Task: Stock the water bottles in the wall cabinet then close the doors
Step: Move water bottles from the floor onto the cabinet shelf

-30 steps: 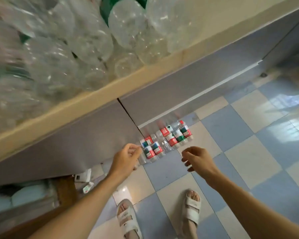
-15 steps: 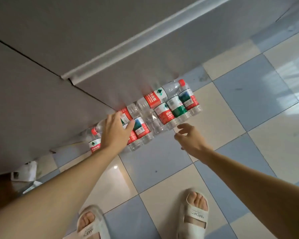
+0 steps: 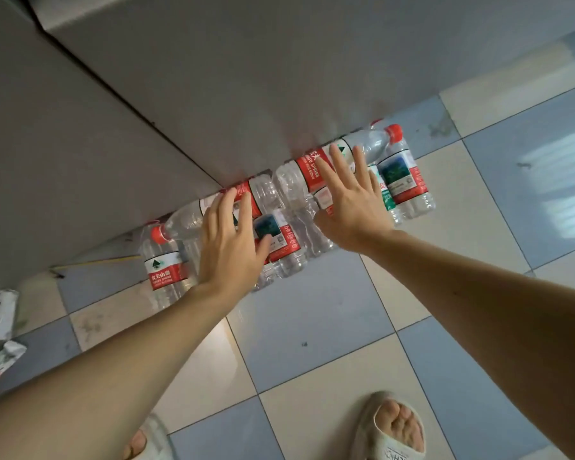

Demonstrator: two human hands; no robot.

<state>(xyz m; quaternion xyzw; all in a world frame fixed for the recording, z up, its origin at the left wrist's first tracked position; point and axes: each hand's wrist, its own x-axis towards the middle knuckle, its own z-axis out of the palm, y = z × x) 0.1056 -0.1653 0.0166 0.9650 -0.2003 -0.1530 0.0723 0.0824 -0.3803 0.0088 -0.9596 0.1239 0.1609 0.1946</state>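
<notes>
two hands reach down with fingers spread wide, holding nothing: the left hand (image 3: 228, 247) over the left end of the bottles (image 3: 292, 207), the right hand (image 3: 349, 197) over the right part. the bottles lie in a row on the floor (image 3: 312, 327), tight against the foot of the grey panel (image 3: 213, 94). best to close around one barrel each, at the label, since clear ribbed plastic is thin, slick and dents. red caps, red and green paper labels, glossy checked tiles.
</notes>
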